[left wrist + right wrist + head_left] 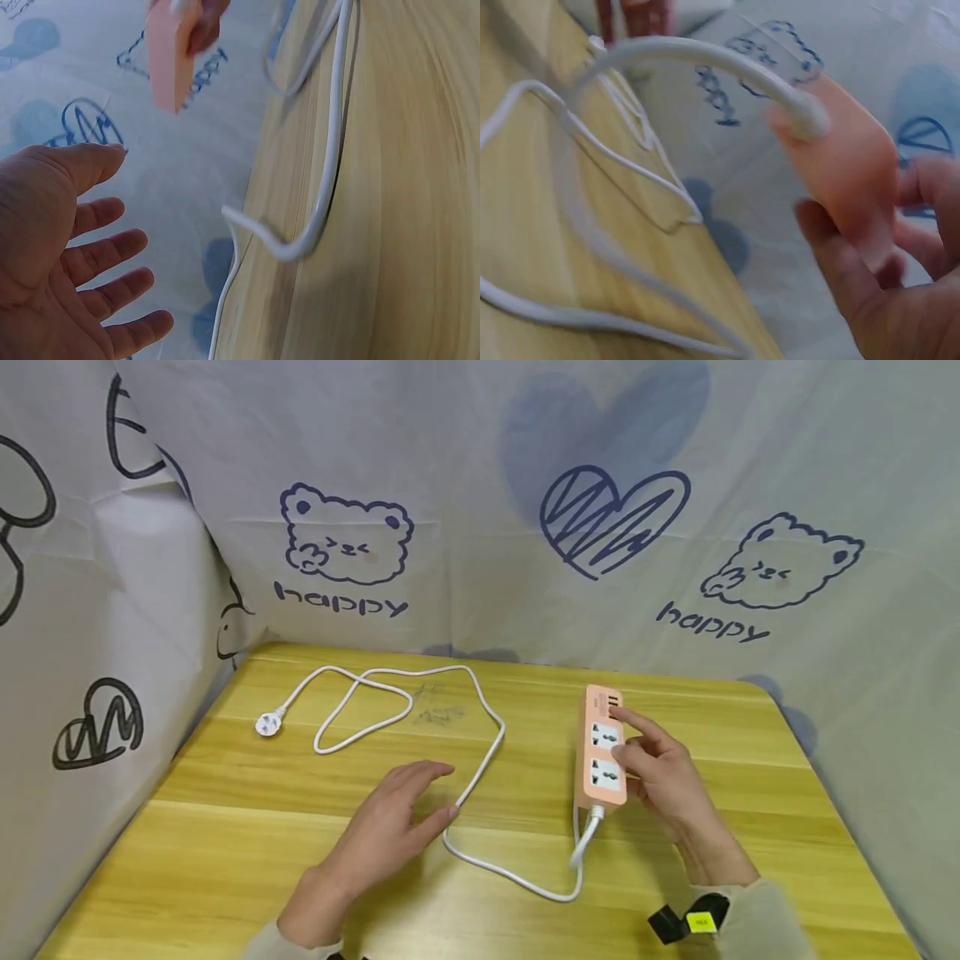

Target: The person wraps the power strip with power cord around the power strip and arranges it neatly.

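Observation:
My right hand grips a pink power strip by its right side, the thumb and fingers on its edges. The strip's socket face shows in the head view, and its cord end points toward me. In the right wrist view the strip is blurred, held up with the white cord arching from its end. My left hand hovers left of the strip with its fingers spread, holding nothing. Its thumb tip overlaps the cord in the head view; in the left wrist view the hand is apart from the cord.
The cord runs in loops across the wooden table to a white plug at the far left. Patterned cloth hangs behind the table and along its sides. A black strap is on the right wrist.

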`<state>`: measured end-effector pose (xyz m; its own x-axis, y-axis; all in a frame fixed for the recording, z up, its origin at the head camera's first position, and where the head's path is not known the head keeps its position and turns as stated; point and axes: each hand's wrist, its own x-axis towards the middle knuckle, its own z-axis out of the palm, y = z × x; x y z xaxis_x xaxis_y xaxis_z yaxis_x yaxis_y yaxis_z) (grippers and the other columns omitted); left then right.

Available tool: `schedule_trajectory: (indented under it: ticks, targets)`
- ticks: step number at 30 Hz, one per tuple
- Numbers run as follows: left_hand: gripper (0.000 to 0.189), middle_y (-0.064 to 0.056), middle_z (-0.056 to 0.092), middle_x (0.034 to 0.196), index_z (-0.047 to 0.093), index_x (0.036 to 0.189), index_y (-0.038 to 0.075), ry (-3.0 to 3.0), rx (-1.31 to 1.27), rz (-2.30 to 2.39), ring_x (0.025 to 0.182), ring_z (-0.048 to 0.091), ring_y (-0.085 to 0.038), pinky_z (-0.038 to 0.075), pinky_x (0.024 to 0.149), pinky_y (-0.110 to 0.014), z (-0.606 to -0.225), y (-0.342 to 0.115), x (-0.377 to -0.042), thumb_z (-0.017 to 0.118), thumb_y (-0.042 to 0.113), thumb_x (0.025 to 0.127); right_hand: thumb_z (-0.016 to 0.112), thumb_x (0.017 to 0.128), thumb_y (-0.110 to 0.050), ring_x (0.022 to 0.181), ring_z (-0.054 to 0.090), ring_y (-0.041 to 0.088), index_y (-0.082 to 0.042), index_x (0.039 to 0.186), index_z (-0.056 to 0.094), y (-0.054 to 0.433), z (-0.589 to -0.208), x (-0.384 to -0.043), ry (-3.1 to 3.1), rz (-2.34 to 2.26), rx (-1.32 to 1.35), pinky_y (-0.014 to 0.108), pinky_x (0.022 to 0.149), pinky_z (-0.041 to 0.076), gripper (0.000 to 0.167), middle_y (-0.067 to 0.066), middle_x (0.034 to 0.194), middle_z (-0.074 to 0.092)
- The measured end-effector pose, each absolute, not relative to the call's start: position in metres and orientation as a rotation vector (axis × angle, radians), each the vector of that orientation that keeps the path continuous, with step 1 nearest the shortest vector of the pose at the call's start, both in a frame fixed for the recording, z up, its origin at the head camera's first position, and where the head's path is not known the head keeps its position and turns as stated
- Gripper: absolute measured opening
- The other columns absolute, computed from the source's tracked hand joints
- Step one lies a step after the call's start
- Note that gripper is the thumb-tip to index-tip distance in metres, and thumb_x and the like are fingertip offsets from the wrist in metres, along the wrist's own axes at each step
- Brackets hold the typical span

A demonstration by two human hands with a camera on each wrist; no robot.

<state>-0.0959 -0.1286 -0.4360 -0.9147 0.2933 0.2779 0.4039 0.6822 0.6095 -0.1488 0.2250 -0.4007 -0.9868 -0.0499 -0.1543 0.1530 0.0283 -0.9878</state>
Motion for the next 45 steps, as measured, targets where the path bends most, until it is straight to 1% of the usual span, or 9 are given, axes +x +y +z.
schedule_trajectory:
  ticks: [7, 10, 17, 21, 25, 28, 32, 38, 45]
  targets:
    - [0.048, -0.004, 0.065, 0.142, 0.064, 0.140, 0.014, -2.726, -0.638, -1.080, 0.139, 0.056, -0.025, 0.047, 0.115, -0.048, -0.435, -0.116, -0.096, 0.076, 0.035, 0.099, 0.058, 0.109, -0.011, 0.081, 0.066, 0.008, -0.010, 0.146, 0.064, 0.203, -0.406, -0.148, 1.901, -2.457, 0.367, 0.018, 0.063, 0.054, 0.037, 0.001, 0.113, 0.069]
    - [0.048, -0.003, 0.065, 0.142, 0.064, 0.141, 0.015, -2.732, -0.641, -1.087, 0.137, 0.056, -0.023, 0.048, 0.114, -0.047, -0.435, -0.112, -0.096, 0.077, 0.034, 0.098, 0.058, 0.109, -0.012, 0.076, 0.060, 0.009, -0.011, 0.140, 0.067, 0.196, -0.404, -0.151, 1.752, -2.664, 0.474, 0.017, 0.058, 0.048, 0.033, 0.005, 0.118, 0.065]
    - [0.058, -0.007, 0.063, 0.146, 0.056, 0.151, 0.012, -2.773, -0.701, -1.149, 0.138, 0.055, -0.027, 0.047, 0.114, -0.048, -0.431, -0.081, -0.103, 0.070, 0.041, 0.102, 0.057, 0.108, -0.004, 0.090, 0.064, 0.015, -0.011, 0.138, 0.064, 0.178, -0.395, -0.152, 1.359, -3.019, 0.520, 0.022, 0.071, 0.059, 0.032, 0.012, 0.136, 0.051]
    - [0.038, -0.006, 0.073, 0.120, 0.065, 0.136, 0.012, -2.749, -0.687, -1.202, 0.112, 0.064, -0.022, 0.055, 0.095, -0.041, -0.431, -0.059, -0.113, 0.057, 0.038, 0.110, 0.058, 0.106, -0.001, 0.096, 0.067, 0.016, -0.020, 0.148, 0.054, 0.170, -0.392, -0.144, 1.314, -3.034, 0.471, 0.024, 0.079, 0.061, 0.046, 0.011, 0.138, 0.054]
    - [0.023, -0.002, 0.074, 0.099, 0.068, 0.111, 0.015, -2.674, -0.628, -1.297, 0.081, 0.058, -0.016, 0.047, 0.069, -0.030, -0.428, -0.056, -0.118, 0.048, 0.027, 0.114, 0.060, 0.103, 0.004, 0.103, 0.072, 0.016, -0.035, 0.163, 0.027, 0.171, -0.390, -0.136, 1.427, -2.960, 0.339, 0.025, 0.084, 0.062, 0.079, 0.009, 0.130, 0.060]
    - [0.020, -0.001, 0.077, 0.104, 0.064, 0.107, 0.015, -2.589, -0.637, -1.330, 0.082, 0.066, -0.015, 0.049, 0.069, -0.029, -0.422, -0.064, -0.121, 0.046, 0.022, 0.114, 0.059, 0.101, 0.010, 0.107, 0.073, 0.016, -0.035, 0.164, 0.014, 0.178, -0.390, -0.131, 1.541, -2.871, 0.166, 0.028, 0.089, 0.062, 0.089, 0.007, 0.127, 0.059]
    - [0.018, -0.003, 0.077, 0.101, 0.058, 0.103, 0.013, -2.488, -0.748, -1.327, 0.095, 0.075, -0.018, 0.057, 0.077, -0.036, -0.409, -0.078, -0.127, 0.045, 0.018, 0.114, 0.058, 0.106, 0.000, 0.105, 0.074, 0.017, -0.025, 0.154, 0.026, 0.194, -0.391, -0.131, 1.530, -2.792, 0.046, 0.033, 0.091, 0.062, 0.063, 0.006, 0.127, 0.059]
    - [0.018, 0.001, 0.071, 0.087, 0.060, 0.105, 0.016, -2.531, -0.756, -1.250, 0.082, 0.073, -0.014, 0.055, 0.072, -0.033, -0.392, -0.093, -0.138, 0.045, 0.020, 0.114, 0.054, 0.112, -0.020, 0.105, 0.076, 0.018, -0.012, 0.122, 0.051, 0.228, -0.402, -0.140, 1.368, -2.683, -0.036, 0.035, 0.089, 0.063, 0.014, 0.006, 0.114, 0.075]
    - [0.022, 0.000, 0.059, 0.078, 0.058, 0.100, 0.016, -2.590, -0.657, -1.328, 0.072, 0.068, -0.010, 0.060, 0.069, -0.031, -0.376, -0.100, -0.153, 0.045, 0.026, 0.114, 0.044, 0.113, -0.008, 0.101, 0.077, 0.021, -0.012, 0.118, 0.057, 0.256, -0.410, -0.144, 1.440, -2.179, -0.343, 0.042, 0.089, 0.063, 0.014, 0.009, 0.116, 0.075]
